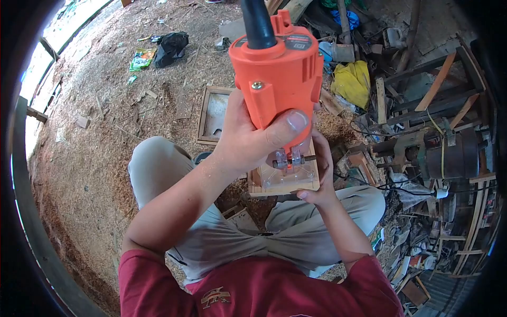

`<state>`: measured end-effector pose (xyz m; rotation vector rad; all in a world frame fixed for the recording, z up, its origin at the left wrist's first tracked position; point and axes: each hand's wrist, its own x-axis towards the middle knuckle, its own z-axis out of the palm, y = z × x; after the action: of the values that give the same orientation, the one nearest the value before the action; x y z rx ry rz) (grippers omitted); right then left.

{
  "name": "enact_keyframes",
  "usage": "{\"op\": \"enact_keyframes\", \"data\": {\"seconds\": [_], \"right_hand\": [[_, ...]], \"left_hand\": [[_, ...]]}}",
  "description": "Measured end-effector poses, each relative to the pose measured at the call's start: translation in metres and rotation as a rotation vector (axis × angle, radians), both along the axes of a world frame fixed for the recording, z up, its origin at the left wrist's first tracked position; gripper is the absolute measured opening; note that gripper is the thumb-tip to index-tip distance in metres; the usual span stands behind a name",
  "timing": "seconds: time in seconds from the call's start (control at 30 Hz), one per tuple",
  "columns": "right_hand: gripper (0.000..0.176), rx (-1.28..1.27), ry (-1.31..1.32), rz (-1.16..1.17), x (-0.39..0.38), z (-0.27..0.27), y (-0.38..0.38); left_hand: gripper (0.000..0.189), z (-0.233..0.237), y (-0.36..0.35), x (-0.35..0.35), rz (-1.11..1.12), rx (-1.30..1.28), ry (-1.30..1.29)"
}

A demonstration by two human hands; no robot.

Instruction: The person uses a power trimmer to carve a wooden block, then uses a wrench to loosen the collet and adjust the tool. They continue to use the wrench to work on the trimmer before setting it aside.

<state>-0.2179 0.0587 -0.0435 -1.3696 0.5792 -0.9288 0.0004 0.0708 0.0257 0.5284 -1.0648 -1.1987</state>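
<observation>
An orange power tool (280, 74) with a black cord stands upright at the centre. My left hand (248, 134) is wrapped round its lower body, the thumb lying across the front. Below the orange body, the tool's clear base (285, 177) rests over a small wooden frame (285, 191). My right hand (322, 179) holds the frame by its right side, with the thumb on the near right corner. The tool hides part of the frame and some of my fingers.
Behind my left wrist, another wooden frame (202, 116) lies on the shavings-covered ground. A black plastic bag (171, 48) is at the upper left. To the right are a yellow bag (351, 84), a dark machine (459, 153), cables and wood scraps.
</observation>
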Motion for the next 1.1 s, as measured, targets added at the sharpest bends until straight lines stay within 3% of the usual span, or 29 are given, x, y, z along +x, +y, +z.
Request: {"op": "enact_keyframes", "data": {"seconds": [0.67, 1.1], "right_hand": [[0.119, -0.043, -0.024, -0.006, 0.0, -0.0066, -0.0002], [0.117, -0.01, -0.033, -0.025, 0.0013, -0.0007, 0.0003]], "left_hand": [[0.08, -0.006, -0.0049, -0.0037, 0.056, -0.026, 0.026], [0.08, -0.0013, -0.0047, -0.0014, -0.057, -0.005, -0.036]]}}
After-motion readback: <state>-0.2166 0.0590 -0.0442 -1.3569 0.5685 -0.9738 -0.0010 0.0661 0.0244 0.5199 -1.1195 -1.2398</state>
